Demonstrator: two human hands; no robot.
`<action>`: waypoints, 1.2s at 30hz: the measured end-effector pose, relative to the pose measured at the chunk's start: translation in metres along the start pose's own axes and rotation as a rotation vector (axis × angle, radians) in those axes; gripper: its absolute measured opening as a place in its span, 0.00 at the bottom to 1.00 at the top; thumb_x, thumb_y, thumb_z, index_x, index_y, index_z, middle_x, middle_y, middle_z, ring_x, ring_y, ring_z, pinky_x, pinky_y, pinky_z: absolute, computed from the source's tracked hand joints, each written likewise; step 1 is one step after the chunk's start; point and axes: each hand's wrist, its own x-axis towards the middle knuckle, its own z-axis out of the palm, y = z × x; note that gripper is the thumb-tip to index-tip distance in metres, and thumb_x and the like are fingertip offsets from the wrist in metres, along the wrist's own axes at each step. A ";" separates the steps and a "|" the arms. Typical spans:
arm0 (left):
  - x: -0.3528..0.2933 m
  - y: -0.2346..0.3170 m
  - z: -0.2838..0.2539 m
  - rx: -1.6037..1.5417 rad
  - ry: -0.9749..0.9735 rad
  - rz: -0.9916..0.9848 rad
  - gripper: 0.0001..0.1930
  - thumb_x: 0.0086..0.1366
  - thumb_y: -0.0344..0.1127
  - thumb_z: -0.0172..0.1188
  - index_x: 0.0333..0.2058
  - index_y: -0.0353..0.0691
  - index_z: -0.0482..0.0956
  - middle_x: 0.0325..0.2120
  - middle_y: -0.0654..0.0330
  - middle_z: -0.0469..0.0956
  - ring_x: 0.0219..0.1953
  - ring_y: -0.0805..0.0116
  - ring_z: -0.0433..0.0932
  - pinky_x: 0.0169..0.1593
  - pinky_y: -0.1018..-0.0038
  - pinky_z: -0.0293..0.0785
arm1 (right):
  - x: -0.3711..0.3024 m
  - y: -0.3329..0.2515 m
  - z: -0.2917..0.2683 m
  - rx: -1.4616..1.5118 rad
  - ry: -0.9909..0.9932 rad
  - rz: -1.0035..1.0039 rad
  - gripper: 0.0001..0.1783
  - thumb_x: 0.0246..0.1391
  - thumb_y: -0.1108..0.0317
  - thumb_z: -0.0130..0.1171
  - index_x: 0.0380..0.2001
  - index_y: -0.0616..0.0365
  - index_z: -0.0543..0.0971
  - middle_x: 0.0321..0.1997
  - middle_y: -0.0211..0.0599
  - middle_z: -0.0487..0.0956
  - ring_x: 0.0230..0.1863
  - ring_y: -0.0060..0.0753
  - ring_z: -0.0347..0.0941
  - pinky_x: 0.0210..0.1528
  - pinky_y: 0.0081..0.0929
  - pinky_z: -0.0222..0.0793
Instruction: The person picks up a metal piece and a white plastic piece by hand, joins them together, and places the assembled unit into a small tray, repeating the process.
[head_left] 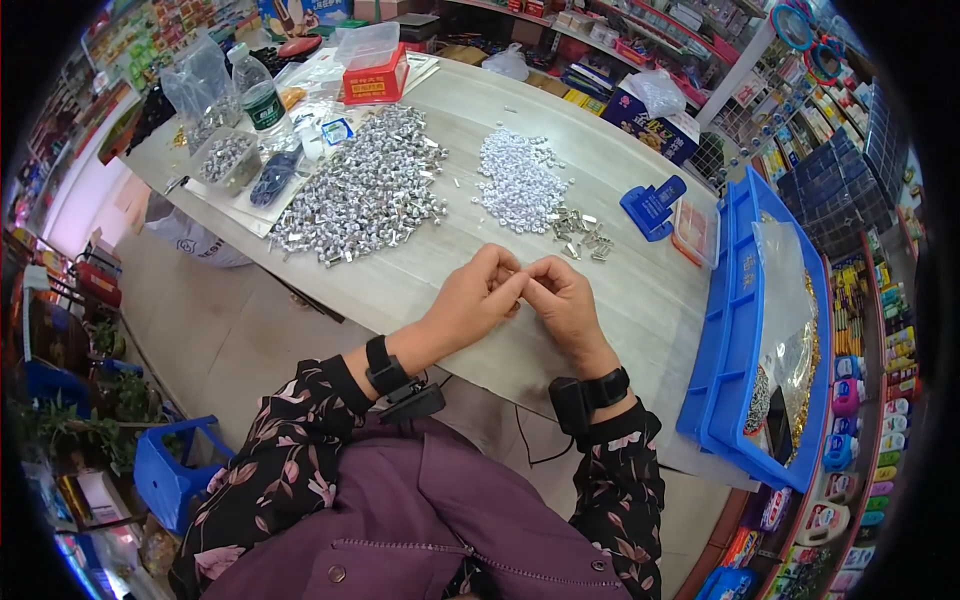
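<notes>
My left hand (478,297) and my right hand (568,308) meet above the table's near edge, thumbs and forefingers pinched together. Whatever sits between the fingertips is too small or too hidden to make out. Just beyond them lies a small cluster of shiny metal pieces (582,236), some of them short and bar-like. A heap of small white round pieces (518,178) spreads behind that cluster. Further left is a large pile of small silver-and-white metal parts (365,195).
Blue plastic trays (722,330) holding bagged gold and silver bits stand at the table's right edge. Nearby are a blue plastic holder (653,205) and a clear lidded box (694,230). A water bottle (262,100), a tub of parts (226,160) and a red box (375,82) stand far left.
</notes>
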 end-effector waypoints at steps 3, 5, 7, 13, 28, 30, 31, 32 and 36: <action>0.007 0.000 -0.009 -0.188 -0.030 -0.101 0.09 0.65 0.34 0.50 0.38 0.34 0.67 0.26 0.63 0.73 0.27 0.77 0.74 0.30 0.82 0.71 | 0.000 0.003 0.005 0.023 -0.005 -0.051 0.09 0.51 0.72 0.58 0.36 0.63 0.75 0.29 0.29 0.76 0.30 0.18 0.72 0.35 0.15 0.69; 0.016 0.000 -0.023 -0.046 -0.072 -0.158 0.09 0.63 0.35 0.52 0.37 0.36 0.68 0.24 0.62 0.74 0.26 0.75 0.75 0.29 0.80 0.71 | -0.002 0.006 0.006 -0.090 0.030 -0.119 0.10 0.50 0.72 0.59 0.37 0.62 0.75 0.28 0.29 0.76 0.29 0.18 0.72 0.34 0.15 0.69; 0.028 0.002 -0.045 0.037 -0.091 -0.183 0.09 0.62 0.36 0.53 0.37 0.37 0.69 0.23 0.62 0.74 0.25 0.73 0.75 0.29 0.79 0.71 | 0.000 0.006 0.006 -0.139 0.047 -0.161 0.11 0.49 0.71 0.59 0.38 0.62 0.76 0.28 0.29 0.76 0.29 0.18 0.72 0.34 0.15 0.69; 0.066 0.019 -0.116 1.307 0.108 0.210 0.11 0.55 0.39 0.56 0.32 0.39 0.72 0.28 0.51 0.75 0.31 0.48 0.75 0.33 0.60 0.72 | 0.012 -0.001 -0.022 -0.444 0.344 -0.194 0.09 0.50 0.70 0.58 0.36 0.60 0.78 0.30 0.28 0.75 0.28 0.15 0.70 0.32 0.15 0.66; 0.090 -0.017 -0.120 1.720 0.022 0.608 0.07 0.52 0.30 0.47 0.30 0.40 0.74 0.32 0.56 0.72 0.42 0.61 0.69 0.45 0.68 0.63 | 0.020 0.011 -0.064 -0.872 0.734 -0.379 0.08 0.48 0.68 0.56 0.32 0.59 0.79 0.31 0.38 0.75 0.32 0.32 0.73 0.37 0.24 0.67; 0.094 -0.018 -0.123 1.680 0.027 0.617 0.06 0.51 0.29 0.49 0.29 0.38 0.73 0.32 0.54 0.71 0.41 0.59 0.69 0.45 0.67 0.65 | 0.021 0.014 -0.068 -0.856 0.783 -0.343 0.08 0.49 0.68 0.56 0.31 0.59 0.79 0.33 0.39 0.75 0.35 0.36 0.73 0.40 0.26 0.67; 0.095 -0.019 -0.123 1.662 0.024 0.615 0.06 0.50 0.29 0.50 0.28 0.37 0.72 0.31 0.53 0.71 0.41 0.58 0.69 0.44 0.66 0.65 | 0.022 0.016 -0.071 -0.869 0.789 -0.341 0.08 0.49 0.68 0.56 0.31 0.59 0.79 0.33 0.39 0.75 0.35 0.36 0.73 0.40 0.26 0.67; 0.098 -0.020 -0.121 1.649 0.021 0.623 0.06 0.50 0.29 0.50 0.28 0.37 0.72 0.31 0.53 0.71 0.41 0.58 0.69 0.44 0.66 0.65 | 0.024 0.018 -0.074 -0.928 0.770 -0.353 0.09 0.49 0.66 0.56 0.33 0.58 0.78 0.35 0.39 0.75 0.38 0.37 0.72 0.42 0.28 0.66; 0.110 -0.006 -0.117 1.564 -0.043 0.489 0.05 0.52 0.29 0.51 0.28 0.37 0.72 0.32 0.52 0.71 0.40 0.56 0.70 0.43 0.63 0.67 | 0.030 0.020 -0.070 -1.120 0.707 -0.368 0.13 0.49 0.62 0.56 0.38 0.55 0.77 0.42 0.40 0.74 0.46 0.41 0.68 0.48 0.33 0.62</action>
